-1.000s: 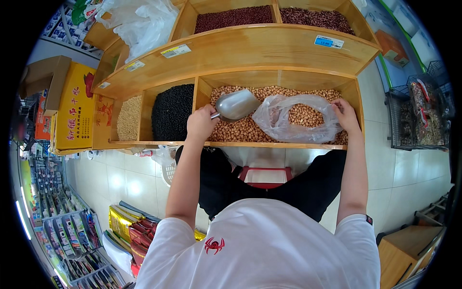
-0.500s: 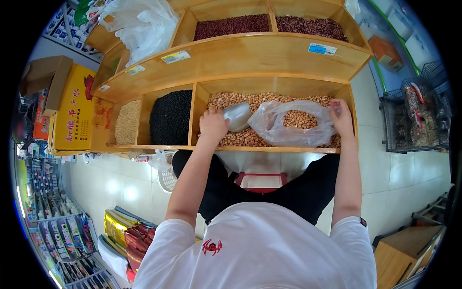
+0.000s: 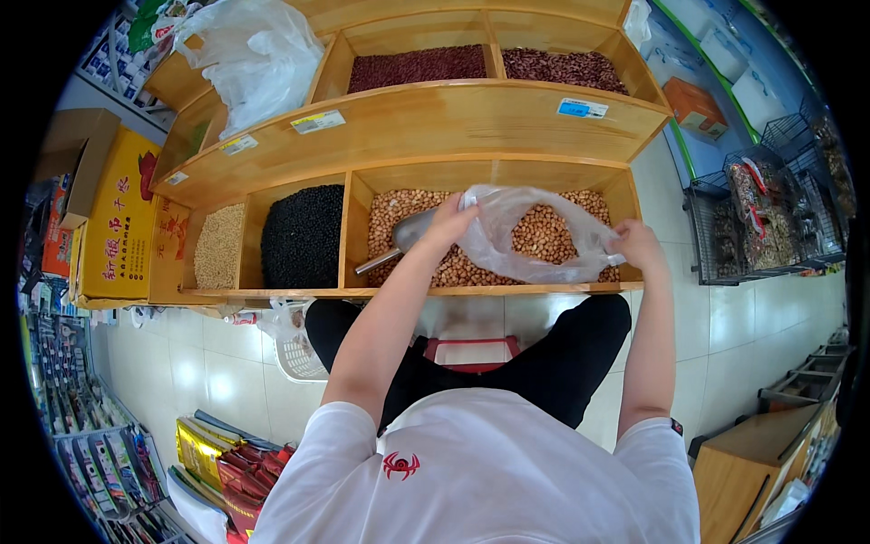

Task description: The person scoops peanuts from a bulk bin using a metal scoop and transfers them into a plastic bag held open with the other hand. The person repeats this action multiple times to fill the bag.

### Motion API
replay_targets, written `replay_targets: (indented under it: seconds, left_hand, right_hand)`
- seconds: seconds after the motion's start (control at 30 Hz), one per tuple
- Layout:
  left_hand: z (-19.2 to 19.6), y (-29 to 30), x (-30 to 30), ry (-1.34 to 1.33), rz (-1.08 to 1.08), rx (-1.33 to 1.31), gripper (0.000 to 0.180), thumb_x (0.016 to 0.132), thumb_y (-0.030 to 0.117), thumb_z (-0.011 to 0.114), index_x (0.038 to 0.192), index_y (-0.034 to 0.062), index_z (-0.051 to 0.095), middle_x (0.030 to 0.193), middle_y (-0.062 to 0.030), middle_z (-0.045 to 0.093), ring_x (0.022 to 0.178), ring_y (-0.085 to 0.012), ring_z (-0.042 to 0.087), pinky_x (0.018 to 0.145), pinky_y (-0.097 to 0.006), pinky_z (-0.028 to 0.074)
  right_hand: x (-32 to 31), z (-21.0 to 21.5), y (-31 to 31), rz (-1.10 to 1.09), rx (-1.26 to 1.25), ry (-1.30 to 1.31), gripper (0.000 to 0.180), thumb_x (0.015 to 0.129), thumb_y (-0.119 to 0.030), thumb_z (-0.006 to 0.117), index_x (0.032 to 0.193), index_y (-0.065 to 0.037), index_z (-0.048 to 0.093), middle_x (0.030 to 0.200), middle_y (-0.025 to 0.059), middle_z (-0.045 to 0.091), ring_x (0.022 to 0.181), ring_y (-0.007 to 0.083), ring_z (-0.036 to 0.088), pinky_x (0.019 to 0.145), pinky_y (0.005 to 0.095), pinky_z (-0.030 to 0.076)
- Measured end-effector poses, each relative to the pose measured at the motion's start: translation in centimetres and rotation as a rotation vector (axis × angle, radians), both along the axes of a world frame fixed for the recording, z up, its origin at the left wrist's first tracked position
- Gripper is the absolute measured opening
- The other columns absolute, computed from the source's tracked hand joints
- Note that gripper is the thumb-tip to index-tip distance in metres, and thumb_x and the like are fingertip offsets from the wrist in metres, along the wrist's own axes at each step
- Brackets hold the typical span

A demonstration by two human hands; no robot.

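A clear plastic bag (image 3: 494, 238) is spread over a wooden bin of light-brown, peanut-like kernels (image 3: 394, 207). My left hand (image 3: 450, 220) pinches the bag's left rim, and my right hand (image 3: 640, 245) grips its right edge. Between them the mouth gapes, and kernels show through it; whether they lie inside the bag or beneath it I cannot tell. A metal scoop (image 3: 410, 230) rests on the kernels beside my left wrist, its handle pointing toward the near left. Part of the scoop is hidden behind my left hand.
Left of this bin are black beans (image 3: 304, 236) and pale grains (image 3: 219, 249). Red beans (image 3: 417, 68) and dark kidney-like beans (image 3: 562, 69) fill the raised back row. Loose plastic bags (image 3: 258, 63) hang at back left. Yellow carton (image 3: 118, 218) stands left; wire basket (image 3: 766, 218) right.
My left hand has moved right from beside the scoop to the bag's left rim. My right hand has closed on the right edge. The bag is lifted and stretched wider; the view has shifted slightly.
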State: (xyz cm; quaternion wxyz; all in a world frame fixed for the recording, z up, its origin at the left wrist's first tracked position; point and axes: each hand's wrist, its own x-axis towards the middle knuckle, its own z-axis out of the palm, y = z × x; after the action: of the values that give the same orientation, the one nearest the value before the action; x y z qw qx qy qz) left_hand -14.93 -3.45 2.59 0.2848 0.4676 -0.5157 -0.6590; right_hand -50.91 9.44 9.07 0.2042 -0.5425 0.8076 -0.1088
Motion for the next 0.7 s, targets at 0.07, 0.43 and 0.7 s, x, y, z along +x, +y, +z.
replay_targets:
  seconds: [0.07,0.43,0.7]
  left_hand:
    - [4.2,1.0,-0.5,0.251,0.038,0.016,0.027,0.092,0.010,0.063,0.118,0.0030,0.059,0.099,-0.0027,0.064,0.094,-0.0135,0.059,0.088,-0.030,0.046]
    - [15.8,7.2,-0.5,0.467,-0.437,-0.793,0.020,0.094,0.013,0.063,0.111,0.0036,0.064,0.118,-0.0080,0.066,0.110,-0.0230,0.060,0.101,-0.039,0.043]
    - [17.6,8.7,0.4,0.314,-0.302,-1.043,0.018,0.092,0.012,0.063,0.106,0.0049,0.072,0.114,-0.0087,0.071,0.112,-0.0265,0.060,0.102,-0.041,0.041]
  right_hand:
    - [-1.1,1.4,0.1,0.002,-0.082,-0.160,0.024,0.086,-0.020,0.071,0.100,-0.001,0.068,0.083,0.0116,0.069,0.078,0.0255,0.068,0.075,0.0359,0.054]
    - [3.8,11.3,0.7,-0.118,-0.682,-0.655,0.019,0.099,-0.021,0.062,0.104,-0.004,0.069,0.075,-0.0047,0.057,0.055,0.0023,0.046,0.049,0.0193,0.034]
    - [6.1,13.7,0.9,-0.175,-0.930,-0.836,0.017,0.101,-0.019,0.060,0.108,-0.007,0.068,0.077,-0.0079,0.053,0.061,-0.0014,0.040,0.050,0.0166,0.026]
